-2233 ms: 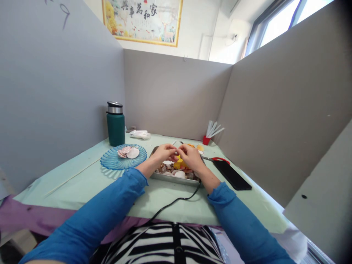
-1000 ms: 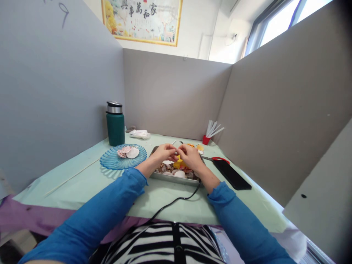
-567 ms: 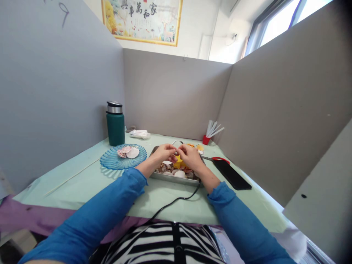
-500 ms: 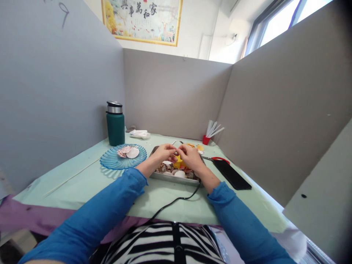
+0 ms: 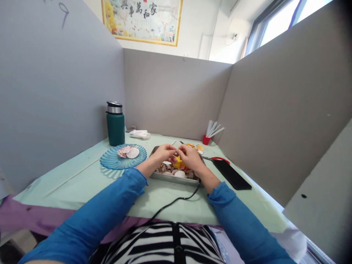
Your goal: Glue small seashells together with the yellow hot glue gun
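Note:
Above a metal tray [image 5: 172, 179], my left hand [image 5: 165, 152] and my right hand [image 5: 189, 156] meet with fingertips pinched together. Between them is a small greyish piece, mostly covered by the fingers, whose kind I cannot make out. Under the hands the tray holds small brown shells or stones [image 5: 165, 168], a white shell [image 5: 180, 174] and a yellow star-shaped piece [image 5: 178, 162]. To the left, a blue glass plate [image 5: 106, 161] bears pink and white shells [image 5: 133, 153].
A green bottle [image 5: 116, 128] stands behind the plate. On the right lie red-handled scissors [image 5: 221, 160] and a black phone-like slab [image 5: 232, 176]. A red cup [image 5: 206, 139] holds several white sticks. A black cord [image 5: 178, 199] runs from the tray to the front edge. Grey partitions [image 5: 176, 95] enclose the table.
Almost nothing differs; both hands stay pinched together over the tray, with at most a slight shift of the fingers.

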Available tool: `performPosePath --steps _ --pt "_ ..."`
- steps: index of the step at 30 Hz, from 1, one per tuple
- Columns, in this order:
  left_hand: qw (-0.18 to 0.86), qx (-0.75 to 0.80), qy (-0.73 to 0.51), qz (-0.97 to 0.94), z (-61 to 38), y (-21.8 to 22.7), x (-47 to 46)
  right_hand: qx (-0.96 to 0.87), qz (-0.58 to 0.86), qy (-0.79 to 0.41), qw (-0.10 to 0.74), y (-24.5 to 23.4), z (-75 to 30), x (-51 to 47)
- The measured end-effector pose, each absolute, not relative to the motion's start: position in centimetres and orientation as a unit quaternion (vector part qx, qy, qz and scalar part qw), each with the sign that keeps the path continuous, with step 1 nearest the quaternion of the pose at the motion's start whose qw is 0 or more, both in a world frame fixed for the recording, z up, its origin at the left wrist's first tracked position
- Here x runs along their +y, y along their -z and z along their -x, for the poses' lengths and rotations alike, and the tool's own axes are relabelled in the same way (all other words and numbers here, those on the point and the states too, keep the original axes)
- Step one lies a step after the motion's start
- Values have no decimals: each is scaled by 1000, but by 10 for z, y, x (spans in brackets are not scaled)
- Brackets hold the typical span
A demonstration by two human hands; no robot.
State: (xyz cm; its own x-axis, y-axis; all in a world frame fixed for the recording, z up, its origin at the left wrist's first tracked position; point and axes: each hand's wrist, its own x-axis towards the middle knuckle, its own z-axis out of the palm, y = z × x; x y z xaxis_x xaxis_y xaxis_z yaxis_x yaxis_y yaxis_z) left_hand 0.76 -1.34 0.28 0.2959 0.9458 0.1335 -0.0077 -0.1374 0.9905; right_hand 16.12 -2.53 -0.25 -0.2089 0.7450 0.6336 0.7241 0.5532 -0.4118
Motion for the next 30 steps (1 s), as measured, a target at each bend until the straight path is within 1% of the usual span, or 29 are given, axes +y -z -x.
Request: performPosePath --steps 12,18,30 --pt "522 394 -447 -609 -8 -2 -12 -780 475 -6 407 4 -161 -24" --pt "495 407 -441 -628 -9 -1 -11 -784 475 -7 398 4 -161 -23" --pt "500 408 -444 -622 -10 -4 -15 -786 469 -8 403 6 -162 -20"
